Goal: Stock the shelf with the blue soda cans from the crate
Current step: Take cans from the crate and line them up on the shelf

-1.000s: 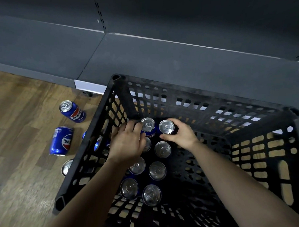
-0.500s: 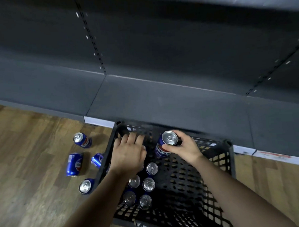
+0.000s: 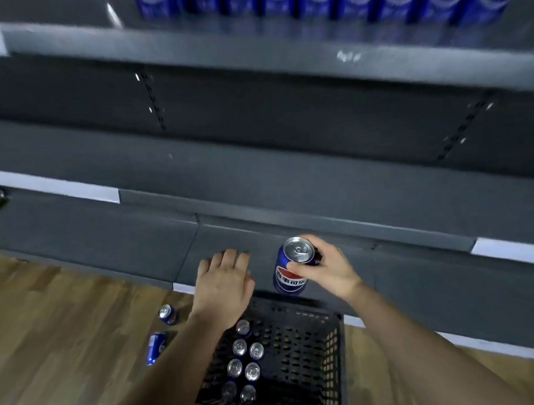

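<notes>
One blue can [image 3: 289,278] was out of the crate [image 3: 336,352], held in the air by the right hand [image 3: 330,273] just above the crate's far rim and in front of the lowest shelf [image 3: 123,239]. Thumb and fingers were curled round its upper part, close under the lid, so most of the body hung free below the grip. The left hand [image 3: 223,284] held nothing. It hovered palm down, fingers relaxed and nearly straight, beside the can. Seven more cans [image 3: 239,346] stood upright along the crate's left side. A row of stocked cans [image 3: 312,1] lined the upper shelf [image 3: 253,50], blurred at the top of the view.

The grip looked like the weak point. A hold so near the top could let the can swing or slip on a quick lift, and a dropped can would land on those in the crate or on the wooden floor [image 3: 66,333]. Setting it beside the stocked row would also need care, since a nudge could tip its neighbours off the front edge. Two loose cans [image 3: 156,348] lay on the floor left of the crate, where a careless step could roll on them.
</notes>
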Demonstrator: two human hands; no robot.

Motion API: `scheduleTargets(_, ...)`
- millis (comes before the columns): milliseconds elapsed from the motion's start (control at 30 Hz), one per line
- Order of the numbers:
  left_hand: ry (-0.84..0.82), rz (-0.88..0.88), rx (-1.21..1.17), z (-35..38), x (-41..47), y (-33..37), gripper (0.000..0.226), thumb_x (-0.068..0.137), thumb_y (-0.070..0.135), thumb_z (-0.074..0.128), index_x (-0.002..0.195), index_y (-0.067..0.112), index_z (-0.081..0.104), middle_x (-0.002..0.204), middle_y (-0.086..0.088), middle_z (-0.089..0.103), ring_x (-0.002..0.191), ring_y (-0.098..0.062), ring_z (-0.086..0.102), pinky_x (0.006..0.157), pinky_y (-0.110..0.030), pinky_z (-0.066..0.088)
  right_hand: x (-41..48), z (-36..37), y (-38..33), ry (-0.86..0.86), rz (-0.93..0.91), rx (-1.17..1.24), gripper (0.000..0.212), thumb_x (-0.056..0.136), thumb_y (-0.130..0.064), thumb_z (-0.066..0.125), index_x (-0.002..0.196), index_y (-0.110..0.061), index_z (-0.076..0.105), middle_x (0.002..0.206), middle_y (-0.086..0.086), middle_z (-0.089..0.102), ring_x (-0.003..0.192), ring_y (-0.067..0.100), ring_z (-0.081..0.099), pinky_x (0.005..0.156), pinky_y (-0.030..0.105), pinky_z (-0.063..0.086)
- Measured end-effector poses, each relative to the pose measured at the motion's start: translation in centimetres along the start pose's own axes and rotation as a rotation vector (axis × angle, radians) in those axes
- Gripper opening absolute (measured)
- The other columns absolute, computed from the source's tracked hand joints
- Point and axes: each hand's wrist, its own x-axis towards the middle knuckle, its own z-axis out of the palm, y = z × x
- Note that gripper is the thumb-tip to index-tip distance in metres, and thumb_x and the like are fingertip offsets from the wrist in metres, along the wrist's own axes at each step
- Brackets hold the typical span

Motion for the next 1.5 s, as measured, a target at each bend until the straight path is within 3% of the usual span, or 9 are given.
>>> scheduleTargets(267, 0.205, 0.023, -0.006, -14.4, 3.0, 2.0, 0.044, 0.086, 0.033, 0.031, 0.108, 0.016, 0.064, 0.103, -0.004, 0.065, 0.089, -0.028, 0.062, 0.076, -0.042, 0.048, -3.6, -6.4, -15.2, 0.078, -0.184, -0.027, 0.028, 0.078, -0.012, 0.079, 0.103, -0.017, 0.068, 0.095, -0.007, 0.072, 0.088, 0.003, 0.066, 0.076, 0.015, 0.047)
scheduleTargets(500, 0.342, 0.083, -0.003, -22.2, 7.4, 0.8, 0.047, 0.088, 0.035, 0.029, 0.113, 0.016, 0.063, 0.1, -0.003, 0.064, 0.085, -0.028, 0.06, 0.077, -0.041, 0.044, -3.4, -8.9, -25.3, 0.15, -0.31, -0.082, 0.021, 0.079, -0.014, 0.079, 0.098, -0.017, 0.069, 0.09, -0.008, 0.073, 0.085, 0.004, 0.067, 0.074, 0.015, 0.048)
scheduleTargets(800, 0.363, 0.143, 0.03, -27.7, 14.3, -4.6, 0.053, 0.089, 0.04, 0.022, 0.12, 0.018, 0.059, 0.112, -0.004, 0.062, 0.098, -0.028, 0.057, 0.084, -0.042, 0.04, 2.5, -8.7, -35.2, 0.31, -0.382, -0.034, 0.037, 0.065, -0.048, 0.075, 0.097, -0.029, 0.071, 0.098, -0.004, 0.074, 0.098, 0.015, 0.069, 0.088, 0.037, 0.055)
scheduleTargets(900, 0.36, 0.138, 0.033, -28.3, 16.6, -6.8, 0.041, 0.095, 0.035, 0.035, 0.126, 0.018, 0.055, 0.122, -0.005, 0.058, 0.105, -0.028, 0.055, 0.09, -0.043, 0.036, 5.1, -8.1, -37.3, 0.331, -0.377, -0.041, 0.024, 0.076, -0.039, 0.074, 0.098, -0.031, 0.07, 0.099, -0.007, 0.073, 0.097, 0.011, 0.068, 0.087, 0.034, 0.054)
scheduleTargets(1000, 0.357, 0.136, 0.019, -28.4, 18.5, -8.8, 0.037, 0.096, 0.034, 0.04, 0.127, 0.018, 0.053, 0.127, -0.005, 0.055, 0.112, -0.028, 0.052, 0.094, -0.043, 0.034, 7.8, -7.5, -38.6, 0.33, -0.362, -0.02, 0.014, 0.083, -0.029, 0.073, 0.097, -0.029, 0.07, 0.093, -0.009, 0.073, 0.091, 0.006, 0.069, 0.075, 0.024, 0.05)
scheduleTargets(1200, 0.352, 0.121, 0.017, -27.9, 22.1, -11.8, 0.059, 0.087, 0.045, 0.015, 0.12, 0.018, 0.058, 0.117, -0.003, 0.06, 0.103, -0.027, 0.057, 0.089, -0.043, 0.038, 13.2, -6.4, -39.0, 0.336, -0.33, -0.017, 0.041, 0.07, -0.04, 0.079, 0.098, -0.017, 0.06, 0.089, -0.009, 0.069, 0.084, 0.009, 0.067, 0.076, 0.028, 0.053)
scheduleTargets(1367, 0.351, 0.125, -0.01, -27.0, 24.2, -12.9, 0.051, 0.091, 0.041, 0.023, 0.119, 0.018, 0.059, 0.113, -0.003, 0.061, 0.101, -0.027, 0.057, 0.088, -0.043, 0.039, 16.5, -5.5, -38.6, 0.321, -0.337, -0.017, 0.036, 0.079, -0.024, 0.079, 0.098, -0.006, 0.055, 0.082, -0.012, 0.066, 0.077, 0.004, 0.063, 0.078, 0.03, 0.052)
scheduleTargets(1433, 0.344, 0.131, -0.02, -26.6, 24.8, -13.2, 0.043, 0.095, 0.037, 0.031, 0.122, 0.017, 0.058, 0.115, -0.003, 0.06, 0.103, -0.026, 0.056, 0.091, -0.043, 0.038, 17.6, -5.1, -38.4, 0.321, -0.347, -0.022, 0.033, 0.078, -0.022, 0.08, 0.096, -0.007, 0.057, 0.084, -0.008, 0.068, 0.08, 0.004, 0.063, 0.081, 0.031, 0.053)
scheduleTargets(1500, 0.333, 0.129, -0.019, -26.2, 25.3, -13.5, 0.05, 0.093, 0.041, 0.025, 0.122, 0.017, 0.059, 0.115, -0.003, 0.061, 0.103, -0.026, 0.057, 0.091, -0.043, 0.039, 18.7, -4.8, -38.1, 0.326, -0.36, -0.041, 0.031, 0.076, -0.024, 0.081, 0.095, -0.011, 0.06, 0.091, -0.001, 0.071, 0.086, 0.009, 0.065, 0.087, 0.037, 0.053)
